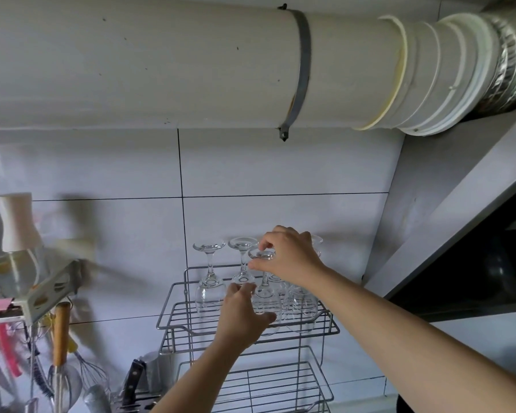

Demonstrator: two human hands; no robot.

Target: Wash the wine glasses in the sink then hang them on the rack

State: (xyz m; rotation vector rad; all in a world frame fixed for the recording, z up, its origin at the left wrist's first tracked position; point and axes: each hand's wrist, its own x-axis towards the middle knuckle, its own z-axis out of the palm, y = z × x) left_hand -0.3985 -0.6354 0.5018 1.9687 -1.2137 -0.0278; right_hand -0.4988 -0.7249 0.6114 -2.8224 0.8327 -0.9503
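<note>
Both forearms reach up from the lower right toward the wire rack (pixel 173 318) fixed against the tiled wall (pixel 280 165). Left hand (pixel 245 315) has its fingers curled around the bowl of an upturned wine glass (pixel 265 296) that stands on the rack's top shelf. Right hand (pixel 289 257) is above it, thumb and forefinger pinched on the round foot of that same glass, the other fingers loosely bent. The two hands are apart, one over the other, both closed on the one glass. Two more upturned glasses (pixel 210 290) stand just to its left and further ones behind the right hand, packed near each other. Free shelf wire shows at the front left edge and on the lower shelf (pixel 280 386). Overhead a wide duct (pixel 161 64) runs across, well above the glasses.
</note>
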